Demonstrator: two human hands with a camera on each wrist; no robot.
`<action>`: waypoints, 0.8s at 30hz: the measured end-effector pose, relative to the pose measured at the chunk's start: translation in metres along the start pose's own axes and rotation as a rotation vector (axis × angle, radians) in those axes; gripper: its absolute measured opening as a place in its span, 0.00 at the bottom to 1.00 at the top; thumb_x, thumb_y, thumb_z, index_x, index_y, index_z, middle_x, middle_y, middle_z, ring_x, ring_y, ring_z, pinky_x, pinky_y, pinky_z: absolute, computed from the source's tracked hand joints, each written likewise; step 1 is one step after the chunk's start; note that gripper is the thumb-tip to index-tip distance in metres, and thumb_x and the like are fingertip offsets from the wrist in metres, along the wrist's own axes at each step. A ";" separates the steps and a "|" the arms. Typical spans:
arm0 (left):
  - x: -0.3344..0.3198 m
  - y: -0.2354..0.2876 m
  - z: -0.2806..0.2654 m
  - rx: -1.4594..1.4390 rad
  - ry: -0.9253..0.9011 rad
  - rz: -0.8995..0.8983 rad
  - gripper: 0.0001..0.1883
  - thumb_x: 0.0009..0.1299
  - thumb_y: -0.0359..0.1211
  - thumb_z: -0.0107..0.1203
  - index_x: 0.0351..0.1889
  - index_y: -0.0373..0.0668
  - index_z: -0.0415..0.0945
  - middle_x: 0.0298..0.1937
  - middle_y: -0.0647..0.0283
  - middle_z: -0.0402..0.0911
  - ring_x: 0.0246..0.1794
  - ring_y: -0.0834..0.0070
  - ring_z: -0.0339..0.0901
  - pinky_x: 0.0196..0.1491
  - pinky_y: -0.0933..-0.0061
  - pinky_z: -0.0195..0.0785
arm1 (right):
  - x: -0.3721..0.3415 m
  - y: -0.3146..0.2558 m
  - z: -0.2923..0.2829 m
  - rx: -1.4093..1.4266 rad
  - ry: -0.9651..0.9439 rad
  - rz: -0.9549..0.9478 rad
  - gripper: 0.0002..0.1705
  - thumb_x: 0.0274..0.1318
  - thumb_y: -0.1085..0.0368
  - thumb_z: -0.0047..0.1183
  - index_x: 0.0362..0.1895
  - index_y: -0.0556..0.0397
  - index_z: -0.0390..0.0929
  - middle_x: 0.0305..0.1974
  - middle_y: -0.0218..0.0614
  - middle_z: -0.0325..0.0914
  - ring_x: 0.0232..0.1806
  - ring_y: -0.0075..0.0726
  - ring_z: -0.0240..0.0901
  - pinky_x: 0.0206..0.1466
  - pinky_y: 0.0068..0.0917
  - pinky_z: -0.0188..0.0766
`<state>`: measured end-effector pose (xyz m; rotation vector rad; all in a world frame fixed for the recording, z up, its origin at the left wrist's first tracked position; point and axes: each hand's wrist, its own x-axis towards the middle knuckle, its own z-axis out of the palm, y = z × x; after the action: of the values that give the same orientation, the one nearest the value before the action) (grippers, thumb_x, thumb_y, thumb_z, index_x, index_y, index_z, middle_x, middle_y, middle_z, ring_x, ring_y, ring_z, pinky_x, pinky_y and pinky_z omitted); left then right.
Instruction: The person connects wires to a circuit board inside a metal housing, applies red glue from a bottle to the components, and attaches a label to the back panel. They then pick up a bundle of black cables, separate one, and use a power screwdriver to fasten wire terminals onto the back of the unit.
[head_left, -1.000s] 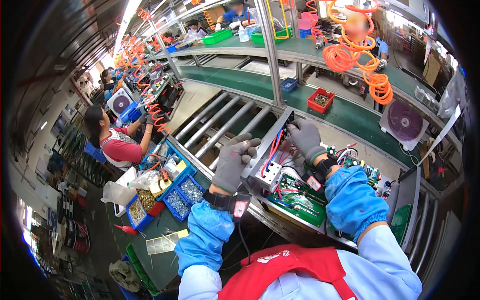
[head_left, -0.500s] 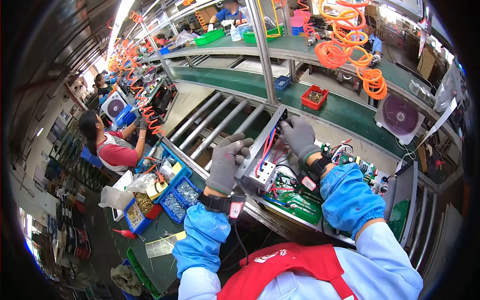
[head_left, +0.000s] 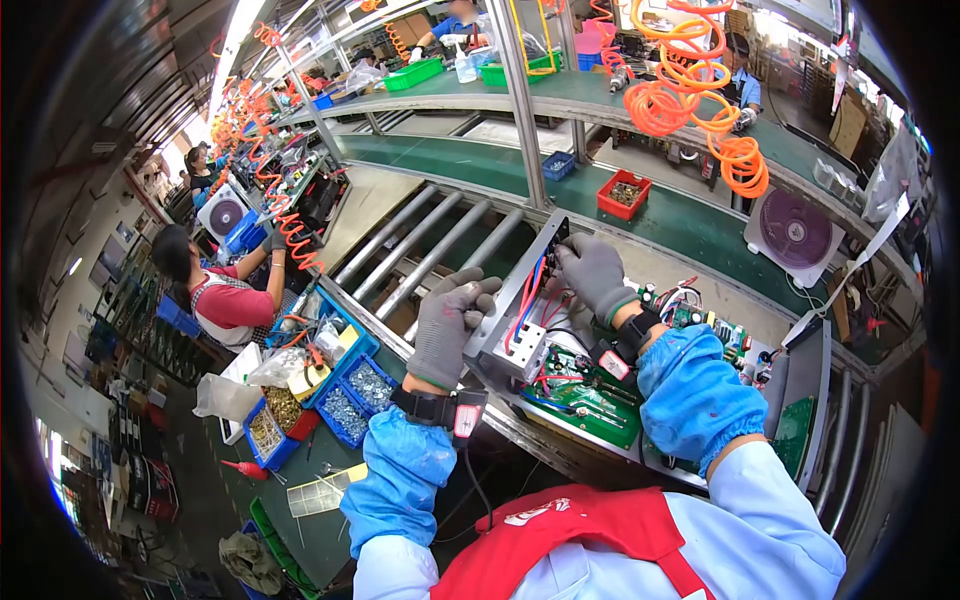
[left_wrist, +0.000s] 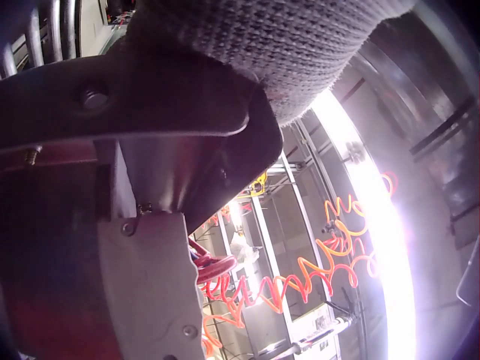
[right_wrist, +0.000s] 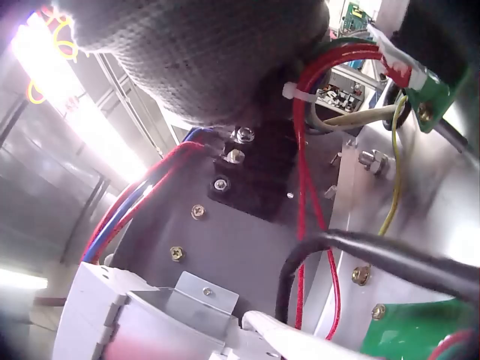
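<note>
Upright on the chassis stands a grey metal panel (head_left: 508, 310), with a white terminal block (head_left: 524, 352) near its lower end. My gloved left hand (head_left: 446, 328) has curled fingers at its outer side; in the left wrist view, the glove (left_wrist: 277, 49) lies against the panel's bent edge (left_wrist: 150, 90). My right hand (head_left: 595, 275) touches the panel's inner side near its top. The right wrist view shows that glove (right_wrist: 199, 60) over a black block (right_wrist: 259, 176) with screws, beside red and blue wires (right_wrist: 142, 191). Its fingertips are hidden, so its grasp is unclear.
Green circuit boards (head_left: 610, 415) lie in the chassis. Metal rollers (head_left: 430, 262) run behind my left hand. Blue bins of fasteners (head_left: 343, 412) stand at left, a red bin (head_left: 624, 194) behind. A person (head_left: 225, 290) works at left; orange coiled hoses (head_left: 740, 160) hang above.
The head view has shifted slightly, moving the scene left. Both hands stay at the panel with little change; the person at right behind the hoses has become more visible.
</note>
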<state>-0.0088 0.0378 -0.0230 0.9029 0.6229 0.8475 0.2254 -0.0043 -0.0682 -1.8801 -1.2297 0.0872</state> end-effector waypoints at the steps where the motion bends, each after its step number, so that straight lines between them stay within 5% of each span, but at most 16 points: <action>1: -0.001 0.000 0.000 -0.006 0.000 -0.002 0.17 0.72 0.24 0.48 0.58 0.29 0.66 0.47 0.46 0.80 0.27 0.84 0.73 0.22 0.90 0.63 | 0.000 -0.001 -0.001 -0.013 -0.005 -0.005 0.17 0.60 0.52 0.52 0.39 0.52 0.83 0.38 0.47 0.82 0.44 0.55 0.78 0.49 0.49 0.72; 15: 0.002 -0.002 -0.006 0.034 -0.015 0.020 0.16 0.73 0.25 0.48 0.57 0.29 0.68 0.47 0.47 0.81 0.29 0.83 0.75 0.24 0.90 0.66 | 0.012 0.001 -0.006 0.218 -0.178 0.241 0.22 0.58 0.51 0.52 0.42 0.58 0.83 0.32 0.51 0.83 0.38 0.52 0.82 0.47 0.42 0.74; 21: 0.008 -0.006 -0.005 -0.025 0.058 0.020 0.16 0.72 0.23 0.48 0.58 0.29 0.67 0.47 0.46 0.81 0.34 0.77 0.80 0.30 0.87 0.71 | 0.010 0.003 -0.004 0.361 -0.144 0.194 0.18 0.58 0.54 0.55 0.43 0.55 0.82 0.33 0.50 0.83 0.40 0.50 0.82 0.47 0.42 0.74; 24: 0.007 -0.005 -0.003 -0.043 0.064 0.013 0.16 0.73 0.23 0.47 0.58 0.29 0.67 0.47 0.47 0.81 0.34 0.77 0.80 0.30 0.87 0.72 | 0.005 0.000 -0.005 0.133 -0.052 0.073 0.18 0.60 0.53 0.53 0.41 0.55 0.82 0.35 0.51 0.83 0.41 0.54 0.81 0.48 0.44 0.74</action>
<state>-0.0056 0.0427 -0.0297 0.8445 0.6531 0.9013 0.2299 -0.0034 -0.0633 -1.8165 -1.1616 0.2526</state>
